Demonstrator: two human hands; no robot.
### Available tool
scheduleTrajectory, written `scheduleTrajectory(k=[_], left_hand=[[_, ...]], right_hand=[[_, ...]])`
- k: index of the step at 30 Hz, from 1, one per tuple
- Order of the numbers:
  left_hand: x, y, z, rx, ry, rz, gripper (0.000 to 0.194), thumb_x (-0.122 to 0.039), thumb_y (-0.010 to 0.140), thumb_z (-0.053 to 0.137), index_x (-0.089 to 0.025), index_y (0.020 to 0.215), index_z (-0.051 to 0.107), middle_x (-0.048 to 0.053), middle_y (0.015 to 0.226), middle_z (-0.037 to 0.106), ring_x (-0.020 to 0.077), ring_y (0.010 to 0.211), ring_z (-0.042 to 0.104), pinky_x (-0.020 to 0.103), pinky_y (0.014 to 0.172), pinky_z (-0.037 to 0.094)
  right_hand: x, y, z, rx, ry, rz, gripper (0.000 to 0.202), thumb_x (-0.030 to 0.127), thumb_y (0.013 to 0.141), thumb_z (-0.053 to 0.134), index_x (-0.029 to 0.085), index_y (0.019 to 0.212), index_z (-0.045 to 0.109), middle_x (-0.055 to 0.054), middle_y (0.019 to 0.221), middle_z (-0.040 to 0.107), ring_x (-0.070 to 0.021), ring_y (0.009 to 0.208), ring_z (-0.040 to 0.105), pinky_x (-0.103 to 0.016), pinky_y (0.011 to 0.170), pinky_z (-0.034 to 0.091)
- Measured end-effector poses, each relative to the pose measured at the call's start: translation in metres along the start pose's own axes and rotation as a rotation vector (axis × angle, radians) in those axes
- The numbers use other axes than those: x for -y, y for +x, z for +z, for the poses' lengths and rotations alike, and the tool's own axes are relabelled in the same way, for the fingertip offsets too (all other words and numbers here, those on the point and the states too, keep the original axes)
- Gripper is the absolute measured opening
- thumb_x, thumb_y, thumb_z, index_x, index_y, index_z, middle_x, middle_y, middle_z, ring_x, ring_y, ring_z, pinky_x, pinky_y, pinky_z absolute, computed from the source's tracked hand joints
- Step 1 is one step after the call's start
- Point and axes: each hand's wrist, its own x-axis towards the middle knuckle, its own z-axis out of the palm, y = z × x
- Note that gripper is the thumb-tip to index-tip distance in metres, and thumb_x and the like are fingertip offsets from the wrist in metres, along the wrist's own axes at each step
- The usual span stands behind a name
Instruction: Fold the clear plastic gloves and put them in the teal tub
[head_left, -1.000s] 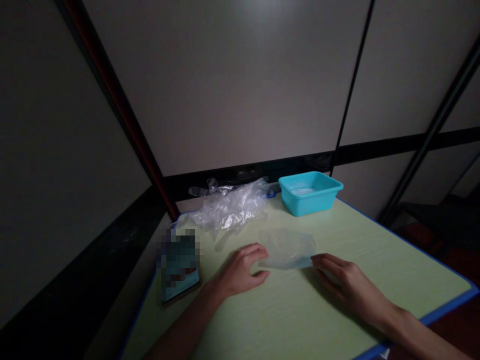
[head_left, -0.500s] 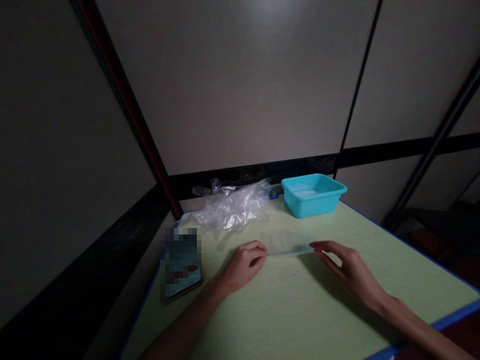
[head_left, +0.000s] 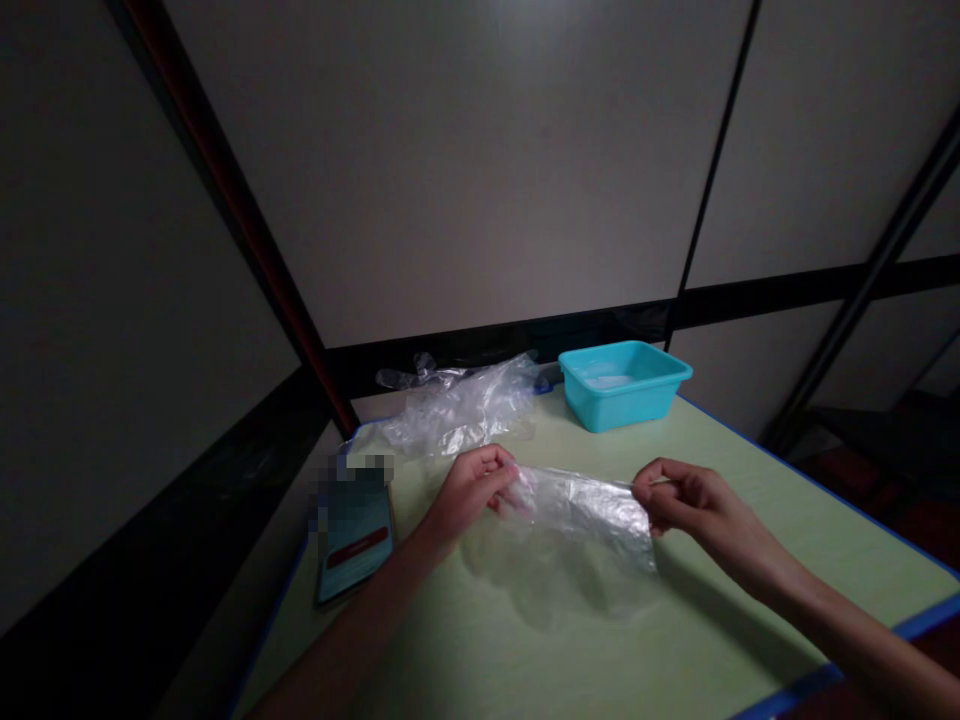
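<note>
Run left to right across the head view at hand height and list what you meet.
Flat teal phone-like object, partly pixelated → left hand → piece of clear plastic held between the hands → right hand.

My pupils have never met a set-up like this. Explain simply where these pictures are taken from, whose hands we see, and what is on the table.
There is no robot: these are one person's bare hands. Every picture comes from a camera on that person's head, looking forward and down. The left hand and right hand pinch a piece of thin clear plastic along its upper edge. On the pale green table are a crumpled heap of clear plastic, a turquoise tub and, at the left, a flat object, partly pixelated.
</note>
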Motion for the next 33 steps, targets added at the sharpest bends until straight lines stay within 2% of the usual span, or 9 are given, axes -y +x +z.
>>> scheduleTrajectory(k=[6, 11, 15, 17, 20, 24, 27, 29, 33], left_hand=[[0.027, 0.019, -0.003, 0.006, 0.163, -0.199, 0.014, -0.029, 0.065, 0.048, -0.015, 0.066, 0.048, -0.003, 0.06, 0.048, 0.0093, 0.056, 0.051, 0.018, 0.048, 0.04], [0.036, 0.058, 0.0, 0.13, 0.275, -0.206, 0.01, -0.024, 0.062, 0.052, -0.015, 0.063, 0.051, -0.004, 0.053, 0.05, 0.0091, 0.049, 0.049, 0.018, 0.045, 0.037], [0.03, 0.097, 0.019, 0.246, 0.395, -0.117, 0.006, -0.016, 0.059, 0.056, -0.013, 0.055, 0.054, -0.004, 0.047, 0.049, 0.0098, 0.047, 0.048, 0.019, 0.046, 0.037], [0.026, 0.111, 0.032, 0.246, 0.443, -0.035, 0.004, -0.013, 0.056, 0.06, -0.013, 0.057, 0.057, -0.003, 0.052, 0.053, 0.0123, 0.054, 0.052, 0.021, 0.052, 0.04], [0.023, 0.114, 0.045, 0.141, 0.495, 0.107, 0.023, -0.012, 0.054, 0.064, -0.014, 0.077, 0.06, 0.002, 0.077, 0.061, 0.0181, 0.076, 0.055, 0.026, 0.068, 0.042], [0.028, 0.085, 0.037, -0.027, 0.544, 0.229, 0.028, -0.009, 0.062, 0.056, -0.015, 0.089, 0.056, 0.006, 0.096, 0.058, 0.02, 0.091, 0.052, 0.03, 0.082, 0.038], [0.038, 0.049, 0.018, -0.077, 0.571, 0.26, 0.022, -0.008, 0.065, 0.052, -0.016, 0.085, 0.055, 0.005, 0.087, 0.059, 0.0186, 0.085, 0.055, 0.029, 0.079, 0.04], [0.046, 0.029, 0.007, -0.136, 0.584, 0.316, 0.02, -0.008, 0.066, 0.05, -0.017, 0.084, 0.055, 0.003, 0.083, 0.06, 0.0175, 0.082, 0.056, 0.029, 0.077, 0.041], [0.059, 0.008, -0.001, -0.236, 0.588, 0.353, 0.018, -0.008, 0.067, 0.047, -0.017, 0.081, 0.055, 0.003, 0.083, 0.06, 0.017, 0.083, 0.056, 0.029, 0.078, 0.041]], right_hand=[[-0.033, 0.0, 0.014, 0.118, 0.208, 0.311, 0.021, 0.035, 0.066, 0.059, 0.019, 0.067, 0.046, -0.001, 0.059, 0.062, -0.0126, 0.054, 0.06, -0.024, 0.051, 0.048], [-0.029, -0.006, 0.023, 0.195, 0.248, 0.514, 0.025, 0.034, 0.068, 0.059, 0.018, 0.072, 0.04, -0.006, 0.072, 0.067, -0.0124, 0.061, 0.064, -0.02, 0.052, 0.047], [-0.028, -0.011, 0.023, 0.297, 0.28, 0.586, 0.026, 0.035, 0.072, 0.056, 0.018, 0.078, 0.037, -0.007, 0.078, 0.068, -0.0124, 0.066, 0.065, -0.017, 0.05, 0.045], [-0.032, -0.012, 0.017, 0.346, 0.238, 0.546, 0.026, 0.036, 0.074, 0.054, 0.019, 0.079, 0.036, -0.006, 0.074, 0.067, -0.0119, 0.062, 0.064, -0.017, 0.048, 0.043], [-0.04, -0.008, 0.0, 0.336, 0.065, 0.381, 0.023, 0.036, 0.075, 0.052, 0.019, 0.075, 0.036, 0.0, 0.059, 0.061, -0.0098, 0.047, 0.058, -0.018, 0.042, 0.039], [-0.038, 0.011, -0.026, 0.198, -0.252, 0.04, 0.018, 0.031, 0.077, 0.05, 0.017, 0.069, 0.043, 0.002, 0.055, 0.054, -0.0103, 0.049, 0.052, -0.021, 0.045, 0.04], [-0.031, 0.033, -0.032, 0.211, -0.431, -0.134, 0.018, 0.033, 0.079, 0.048, 0.016, 0.079, 0.053, -0.004, 0.074, 0.061, -0.0158, 0.067, 0.057, -0.024, 0.051, 0.044], [-0.028, 0.049, -0.028, 0.247, -0.47, -0.229, 0.025, 0.035, 0.08, 0.049, 0.016, 0.093, 0.056, -0.008, 0.093, 0.062, -0.0192, 0.081, 0.058, -0.03, 0.065, 0.048], [-0.038, 0.068, -0.015, 0.379, -0.601, -0.377, 0.059, 0.045, 0.076, 0.054, 0.014, 0.124, 0.041, -0.014, 0.126, 0.045, -0.025, 0.113, 0.043, -0.041, 0.094, 0.034]])
